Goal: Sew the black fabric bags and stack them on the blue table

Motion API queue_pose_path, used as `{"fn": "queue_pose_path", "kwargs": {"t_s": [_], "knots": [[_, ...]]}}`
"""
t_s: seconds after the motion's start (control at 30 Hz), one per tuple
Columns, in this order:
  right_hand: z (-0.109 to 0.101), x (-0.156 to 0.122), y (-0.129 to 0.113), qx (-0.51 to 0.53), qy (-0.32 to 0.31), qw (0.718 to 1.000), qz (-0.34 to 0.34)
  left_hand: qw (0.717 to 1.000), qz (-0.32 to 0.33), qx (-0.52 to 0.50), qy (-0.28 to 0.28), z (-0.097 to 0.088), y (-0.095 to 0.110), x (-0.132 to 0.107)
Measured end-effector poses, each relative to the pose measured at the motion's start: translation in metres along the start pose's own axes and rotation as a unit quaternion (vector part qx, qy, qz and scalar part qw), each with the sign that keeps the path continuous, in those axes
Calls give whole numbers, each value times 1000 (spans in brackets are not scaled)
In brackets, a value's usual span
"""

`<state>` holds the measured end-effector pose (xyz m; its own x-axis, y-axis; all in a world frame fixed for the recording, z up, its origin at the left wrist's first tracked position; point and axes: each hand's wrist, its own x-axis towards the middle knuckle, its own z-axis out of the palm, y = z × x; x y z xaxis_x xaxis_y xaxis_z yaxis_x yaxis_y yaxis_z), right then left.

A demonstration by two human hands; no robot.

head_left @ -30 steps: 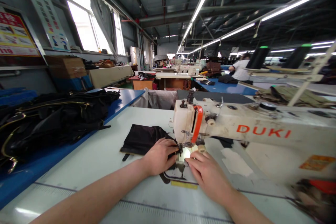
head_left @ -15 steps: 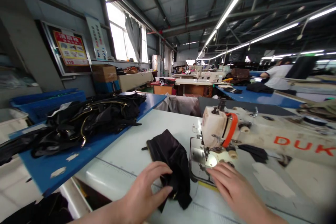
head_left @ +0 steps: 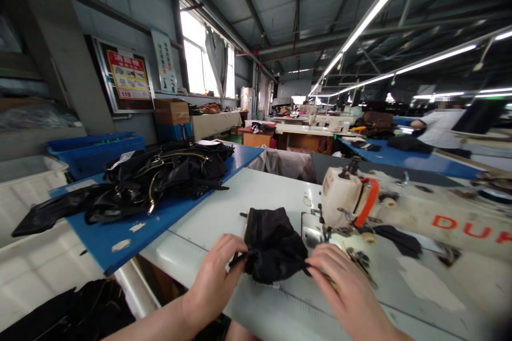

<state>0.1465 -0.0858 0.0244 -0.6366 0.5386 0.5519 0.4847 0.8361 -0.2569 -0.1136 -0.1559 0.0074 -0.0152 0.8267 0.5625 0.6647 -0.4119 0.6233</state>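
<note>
Black fabric piece (head_left: 276, 240) lies on the pale tabletop (head_left: 212, 213), just left of the sewing machine (head_left: 400, 208). Cloth matte, soft; roughly square at the far end, bunched into loose folds nearer the person. A thin tan edging runs down its left side, with a small dark tab poking out.

Left hand (head_left: 216, 277): thumb and fingers pinched together on a narrow dark end at the piece's left. Right hand (head_left: 348, 282): fingertips clamped on the near right corner.

Machine: cream painted casing, scuffed, rounded head; curved orange strip (head_left: 367, 202) on its front; shiny metal plate (head_left: 314, 232) below. Tabletop smooth, slightly glossy, printed with ruler marks. Right of the needle area, a dark scrap (head_left: 400, 240), flat and tapering; near it a ragged-edged whitish patch (head_left: 430, 282).

Left: blue tabletop (head_left: 92, 242), slick, bearing a heap (head_left: 172, 173) of crumpled black pieces, gold zip lines curving through. Beyond, a blue plastic basket (head_left: 100, 153); beside it, a ribbed white bin (head_left: 32, 170).
</note>
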Motion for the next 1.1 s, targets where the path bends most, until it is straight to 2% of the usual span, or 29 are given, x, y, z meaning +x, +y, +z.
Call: {"fn": "queue_pose_path", "kwargs": {"t_s": [0.07,0.13,0.23,0.4,0.47,0.57,0.63,0.7,0.83,0.93,1.0,1.1], "knots": [[2,-15,-7,-20,17,998,-53,998,-48,-7,25,-4,-7,-6],[6,-26,-13,-49,-16,994,-95,993,-112,-14,18,-4,-12,-13],[7,-34,-20,-66,-59,992,-95,990,-143,-17,-16,-7,-14,-25],[-3,-20,-33,-50,-7,997,-54,998,-60,18,-14,-28,4,-34],[-3,-4,-40,-46,-3,998,-36,999,-7,13,-43,-33,15,-30],[2,21,-49,-34,-66,997,-24,990,41,16,-135,-29,25,-18],[7,29,-52,-24,-115,993,-14,983,29,42,-178,-21,25,-11],[10,30,-50,-17,-139,990,0,978,0,67,-198,-14,22,-9],[11,15,-39,40,-134,989,47,977,-11,70,-201,-12,17,-16],[11,3,-30,147,-93,976,131,981,4,41,-192,-17,17,-23],[11,-1,-27,183,-86,964,174,982,27,24,-183,-19,17,-26],[8,1,-34,147,-90,975,140,986,58,13,-159,-21,17,-28]]}}
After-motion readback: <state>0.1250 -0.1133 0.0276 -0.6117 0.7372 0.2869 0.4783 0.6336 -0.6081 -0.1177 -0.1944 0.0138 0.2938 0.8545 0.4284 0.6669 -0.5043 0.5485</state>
